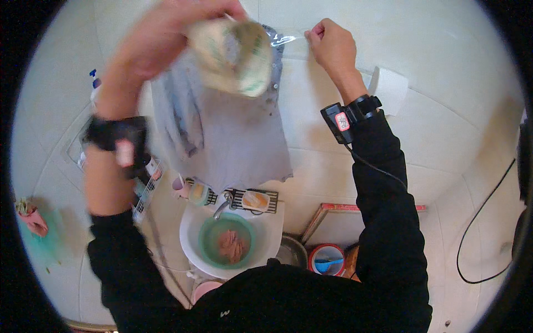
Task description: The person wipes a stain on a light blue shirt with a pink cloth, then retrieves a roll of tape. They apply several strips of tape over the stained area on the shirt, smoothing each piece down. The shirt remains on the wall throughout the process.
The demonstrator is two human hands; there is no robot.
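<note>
My left hand (166, 41), blurred, holds a wide roll of clear packing tape (233, 58) near the top of the picture. From the roll a shiny tape strip (285, 39) stretches right to my right hand (333, 45), whose fingers are closed on its end. Behind and below the roll, a grey buttoned shirt (250, 137) hangs against the tiled wall, its hem above the washbasin. The part of the shirt behind the roll is hidden.
Below is a white washbasin (187, 245) with a tap (224, 205) and a green bowl (202, 245) holding a pinkish cloth (232, 246) in water. Soap dishes stand behind it. A wire rack (145, 193) is at left, a white holder (389, 89) on the right wall.
</note>
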